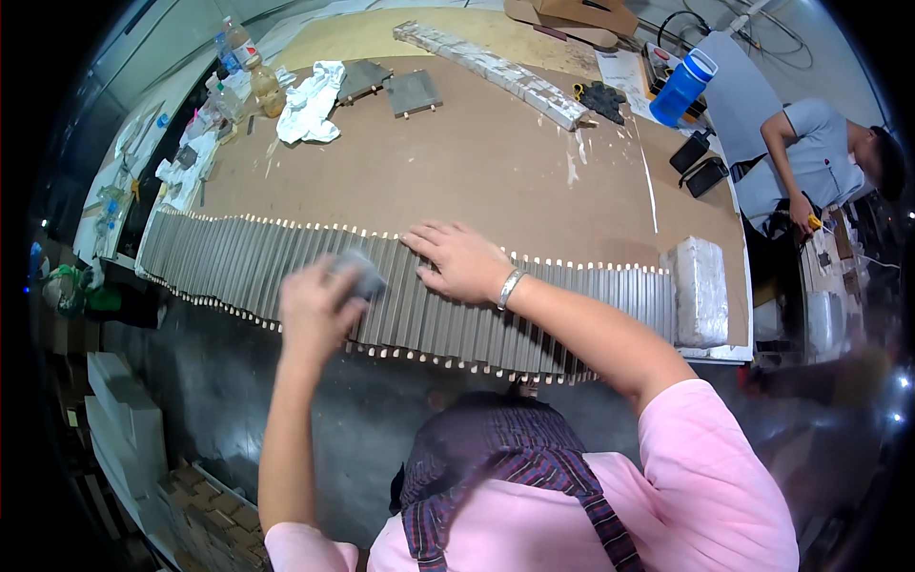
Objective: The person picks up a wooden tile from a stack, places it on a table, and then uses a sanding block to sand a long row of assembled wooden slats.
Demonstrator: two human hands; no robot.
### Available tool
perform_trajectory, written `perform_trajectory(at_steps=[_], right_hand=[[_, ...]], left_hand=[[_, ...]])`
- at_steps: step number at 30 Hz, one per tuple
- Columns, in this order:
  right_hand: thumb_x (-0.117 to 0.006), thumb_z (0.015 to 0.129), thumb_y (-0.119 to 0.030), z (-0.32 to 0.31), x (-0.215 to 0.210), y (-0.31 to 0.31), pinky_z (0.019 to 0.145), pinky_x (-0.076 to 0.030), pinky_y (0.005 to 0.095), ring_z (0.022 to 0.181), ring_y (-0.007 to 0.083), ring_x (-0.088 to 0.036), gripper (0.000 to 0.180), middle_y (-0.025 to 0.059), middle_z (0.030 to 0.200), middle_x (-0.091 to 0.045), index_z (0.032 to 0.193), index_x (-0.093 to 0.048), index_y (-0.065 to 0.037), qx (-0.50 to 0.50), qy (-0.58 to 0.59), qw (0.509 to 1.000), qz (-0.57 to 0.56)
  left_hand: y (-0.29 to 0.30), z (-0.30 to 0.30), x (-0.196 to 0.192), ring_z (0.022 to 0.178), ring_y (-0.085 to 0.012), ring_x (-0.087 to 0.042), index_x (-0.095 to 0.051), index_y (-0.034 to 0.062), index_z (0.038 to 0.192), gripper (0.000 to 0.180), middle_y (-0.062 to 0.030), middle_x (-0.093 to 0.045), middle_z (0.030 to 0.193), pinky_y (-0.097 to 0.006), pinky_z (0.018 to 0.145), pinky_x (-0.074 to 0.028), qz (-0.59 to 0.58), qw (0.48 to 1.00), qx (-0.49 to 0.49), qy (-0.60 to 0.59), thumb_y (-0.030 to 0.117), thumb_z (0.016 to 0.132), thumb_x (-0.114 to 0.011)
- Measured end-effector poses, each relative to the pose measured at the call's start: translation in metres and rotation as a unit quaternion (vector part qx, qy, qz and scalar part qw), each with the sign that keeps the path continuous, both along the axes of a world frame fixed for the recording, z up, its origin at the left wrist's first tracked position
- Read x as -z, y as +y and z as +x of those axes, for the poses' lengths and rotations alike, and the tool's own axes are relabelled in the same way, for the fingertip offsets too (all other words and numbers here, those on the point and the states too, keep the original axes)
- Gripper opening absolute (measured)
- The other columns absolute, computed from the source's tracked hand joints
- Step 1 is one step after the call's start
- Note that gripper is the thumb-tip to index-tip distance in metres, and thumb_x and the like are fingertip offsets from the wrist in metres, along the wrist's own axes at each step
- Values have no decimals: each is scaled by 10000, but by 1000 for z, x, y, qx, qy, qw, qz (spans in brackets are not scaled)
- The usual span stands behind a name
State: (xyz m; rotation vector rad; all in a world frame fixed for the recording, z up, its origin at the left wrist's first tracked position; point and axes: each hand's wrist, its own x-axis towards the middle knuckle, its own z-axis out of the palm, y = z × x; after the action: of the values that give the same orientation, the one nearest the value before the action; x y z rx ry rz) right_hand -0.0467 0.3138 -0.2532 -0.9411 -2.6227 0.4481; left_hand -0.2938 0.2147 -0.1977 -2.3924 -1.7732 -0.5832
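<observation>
A long row of narrow grey slats [224, 257], standing side by side with pale peg-like ends along both long edges, runs across the front of the table. My left hand [319, 303] is closed around a small grey pad [360, 275] over the slats left of the middle; hand and pad are smeared by motion. My right hand [462, 262] lies flat on the slats near their far edge, fingers stretched toward the left, holding nothing. A block wrapped in shiny plastic [701, 291] stands against the row's right end.
At the back lie a white cloth [313, 103], two grey panels [413, 93] and a long wrapped bar [496, 71]. Bottles [265, 88] stand at the far left. A blue bottle [682, 88] and black devices [705, 176] sit at right, near another person [810, 157].
</observation>
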Motion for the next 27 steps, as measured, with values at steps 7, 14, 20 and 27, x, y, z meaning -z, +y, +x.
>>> perform_trajectory(at_steps=[7, 14, 20, 27], right_hand=[[-541, 908, -285, 7, 0, 0, 1118, -354, 431, 1301, 313, -473, 547, 150, 1387, -537, 1406, -481, -67, 13, -18, 999, 45], [-527, 921, -331, 3, -3, -1, 1111, -359, 415, 1295, 270, -477, 541, 103, 1374, -546, 1415, -483, -115, 29, -48, 998, 28], [-536, 913, -341, 0, -3, -2, 1077, -396, 407, 1224, 262, -522, 549, 85, 1326, -578, 1416, -486, -129, 22, -36, 998, 48], [-535, 908, -345, -5, -6, -4, 1055, -423, 398, 1194, 264, -534, 540, 72, 1318, -581, 1402, -501, -129, 22, -27, 999, 21]], left_hand=[[19, 3, -17, 1119, -328, -580, -682, 187, 1134, 519, -139, -615, 1222, -448, 978, -433, -25, 990, 142, -3, 173, 644, -852], [74, -22, 9, 1054, -348, -589, -679, 165, 1146, 485, -143, -619, 1206, -459, 903, -451, 21, 999, 37, -12, 222, 688, -829], [98, -19, 2, 1076, -328, -584, -704, 167, 1131, 501, -118, -629, 1188, -454, 963, -432, 55, 996, -65, 40, 191, 651, -846], [87, -29, 7, 1175, -292, -552, -707, 198, 1128, 490, -86, -614, 1239, -467, 1008, -406, 31, 999, -31, 29, 180, 656, -837]])
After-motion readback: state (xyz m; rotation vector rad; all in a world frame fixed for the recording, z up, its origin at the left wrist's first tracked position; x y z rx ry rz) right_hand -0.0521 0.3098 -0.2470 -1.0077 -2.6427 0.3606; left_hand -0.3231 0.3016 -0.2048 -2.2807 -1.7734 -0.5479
